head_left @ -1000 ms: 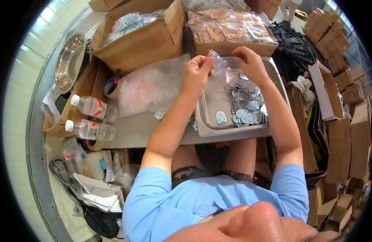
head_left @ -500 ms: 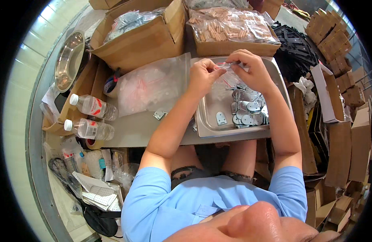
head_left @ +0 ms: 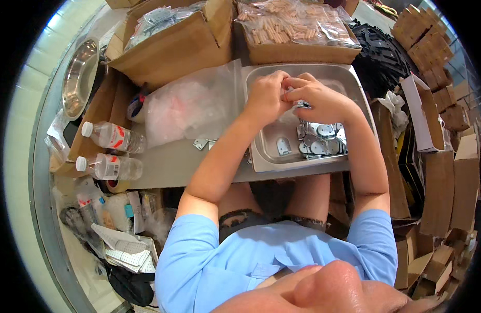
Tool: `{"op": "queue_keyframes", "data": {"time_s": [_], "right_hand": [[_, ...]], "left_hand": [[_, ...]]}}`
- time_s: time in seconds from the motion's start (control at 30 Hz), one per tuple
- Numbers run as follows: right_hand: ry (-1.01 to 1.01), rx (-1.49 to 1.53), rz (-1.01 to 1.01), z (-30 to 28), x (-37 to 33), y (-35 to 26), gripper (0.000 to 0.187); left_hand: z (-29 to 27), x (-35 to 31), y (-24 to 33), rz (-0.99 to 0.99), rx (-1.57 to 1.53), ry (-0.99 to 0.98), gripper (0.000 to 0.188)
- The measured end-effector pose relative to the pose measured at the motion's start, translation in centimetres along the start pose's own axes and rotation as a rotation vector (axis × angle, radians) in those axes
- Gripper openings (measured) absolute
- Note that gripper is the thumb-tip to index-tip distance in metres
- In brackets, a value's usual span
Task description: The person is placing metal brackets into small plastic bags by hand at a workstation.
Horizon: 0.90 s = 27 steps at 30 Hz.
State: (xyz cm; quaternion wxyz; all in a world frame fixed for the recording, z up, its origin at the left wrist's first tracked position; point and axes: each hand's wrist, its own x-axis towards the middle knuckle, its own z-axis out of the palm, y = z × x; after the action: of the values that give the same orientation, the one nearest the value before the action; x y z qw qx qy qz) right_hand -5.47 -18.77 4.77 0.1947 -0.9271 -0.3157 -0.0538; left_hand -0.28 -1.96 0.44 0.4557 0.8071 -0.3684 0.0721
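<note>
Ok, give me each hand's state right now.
Left hand: closed, pinching a small red-edged clear bag.
Right hand: curled at that bag; whether closed on it cannot be told.

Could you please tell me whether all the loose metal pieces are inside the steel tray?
No, a few metal pieces lie on the grey table, left of the steel tray.

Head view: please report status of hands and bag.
Left hand and right hand together over metal tray. Small plastic bag between them, mostly hidden by hands; grip unclear. Metal plates lie in tray.
</note>
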Motion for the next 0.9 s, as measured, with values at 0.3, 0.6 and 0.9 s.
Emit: {"op": "queue_keyframes", "data": {"time_s": [0.3, 0.6, 0.9], "right_hand": [[-0.486, 0.005, 0.424, -0.9, -4.8, 1.3, 0.032], [-0.453, 0.055, 0.301, 1.2, -5.8, -0.4, 0.031], [0.257, 0.494, 0.567, -0.8, -5.7, -0.9, 0.029]], "left_hand": [[0.0, 0.3, -0.7, -0.176, -0.257, -0.037, 0.045], [0.3, -0.1, -1.2, -0.132, -0.418, -0.088, 0.049], [1.3, -0.5, -1.2, -0.156, -0.653, -0.417, 0.052]]}}
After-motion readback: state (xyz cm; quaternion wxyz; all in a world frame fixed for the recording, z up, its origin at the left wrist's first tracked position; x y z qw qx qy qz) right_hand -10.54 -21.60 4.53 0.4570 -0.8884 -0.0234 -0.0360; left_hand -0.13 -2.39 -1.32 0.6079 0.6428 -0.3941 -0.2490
